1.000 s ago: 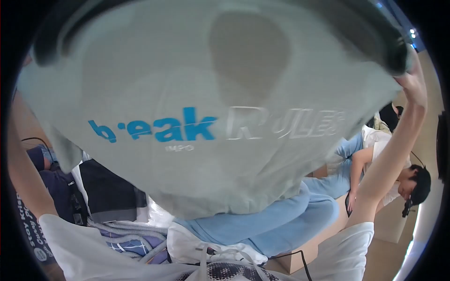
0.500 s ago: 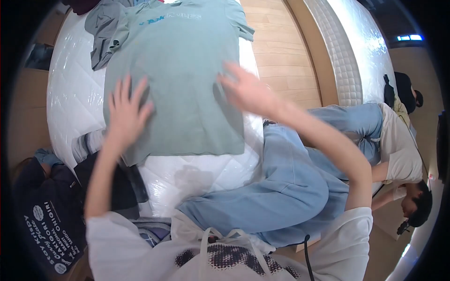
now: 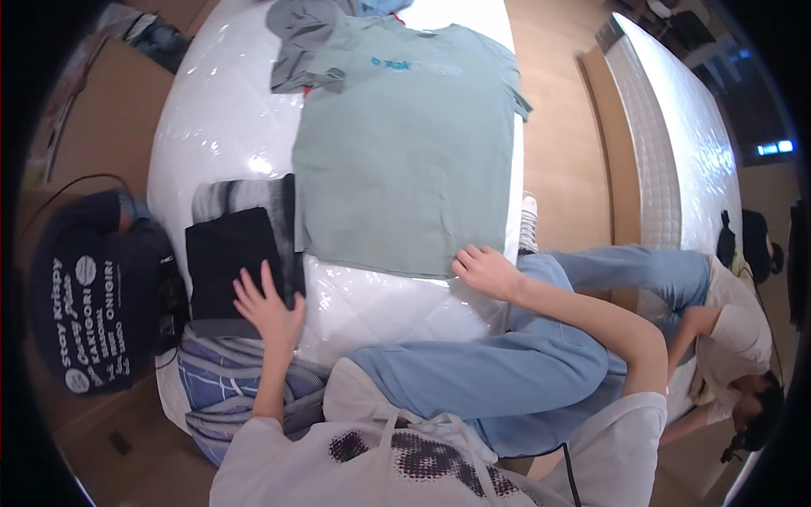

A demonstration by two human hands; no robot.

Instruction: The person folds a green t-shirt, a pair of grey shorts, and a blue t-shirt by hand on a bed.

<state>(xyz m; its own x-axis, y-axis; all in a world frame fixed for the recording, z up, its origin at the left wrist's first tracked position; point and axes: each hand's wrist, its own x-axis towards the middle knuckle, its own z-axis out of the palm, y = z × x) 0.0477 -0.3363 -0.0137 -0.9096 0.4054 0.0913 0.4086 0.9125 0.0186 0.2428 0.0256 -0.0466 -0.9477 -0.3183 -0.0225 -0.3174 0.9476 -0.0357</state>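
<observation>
A grey-green T-shirt (image 3: 405,152) lies spread flat on a plastic-wrapped mattress, its collar at the far end and its hem toward me. My right hand (image 3: 488,272) is at the hem's right corner, fingers curled and gripping the fabric edge. With fingers spread, my left hand (image 3: 269,306) is over the near right part of a folded black garment (image 3: 226,253); whether it presses on it I cannot tell. Partly under that black garment is a grey-and-white folded cloth (image 3: 241,196).
The wrapped mattress (image 3: 215,110) carries a crumpled grey garment (image 3: 304,46) at the far end and a striped blue-grey textile (image 3: 224,380) near my left side. A person in a dark shirt (image 3: 97,287) is at left; another in a light shirt (image 3: 731,313) is at right, beside a second mattress (image 3: 676,160).
My left hand has moved off the T-shirt to the folded black garment. My right hand has gone from above the shirt's right side to its hem corner. The view has shifted left.
</observation>
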